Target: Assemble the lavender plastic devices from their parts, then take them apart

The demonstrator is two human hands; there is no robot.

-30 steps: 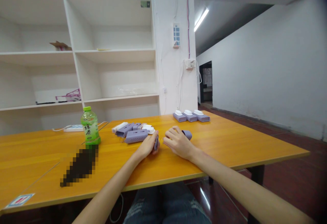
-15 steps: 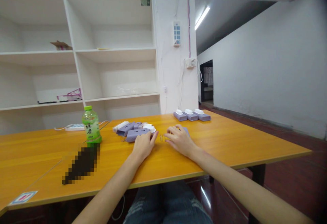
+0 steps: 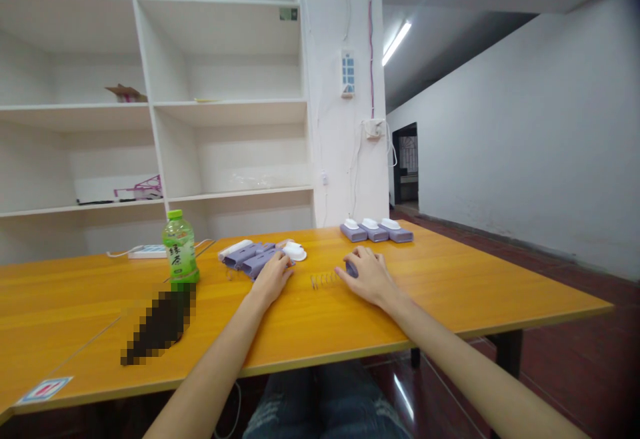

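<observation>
My left hand (image 3: 271, 277) lies at the right end of a hollow purple plastic casing (image 3: 256, 264), its fingers closed over that end. Under the curled fingers of my right hand (image 3: 369, 275) a small purple plastic piece (image 3: 351, 269) shows; the rest of it is hidden. A thin metal coil spring (image 3: 324, 281) lies on the table, its right end close to my right thumb. Beyond my left hand sit another purple casing (image 3: 239, 256) and a white rounded cap (image 3: 295, 251), in a loose pile with other white and purple parts.
Three purple casings with white tops (image 3: 370, 230) stand in a row at the table's (image 3: 475, 285) far edge. To the left are a green-capped drink bottle (image 3: 181, 252), a blurred dark item (image 3: 159, 325) and a white power strip (image 3: 147, 251). White shelves (image 3: 235, 192) rise behind.
My left hand has moved slightly left and the casing beneath it has turned. The right hand has shifted right, leaving more of the spring and the small purple piece visible.
</observation>
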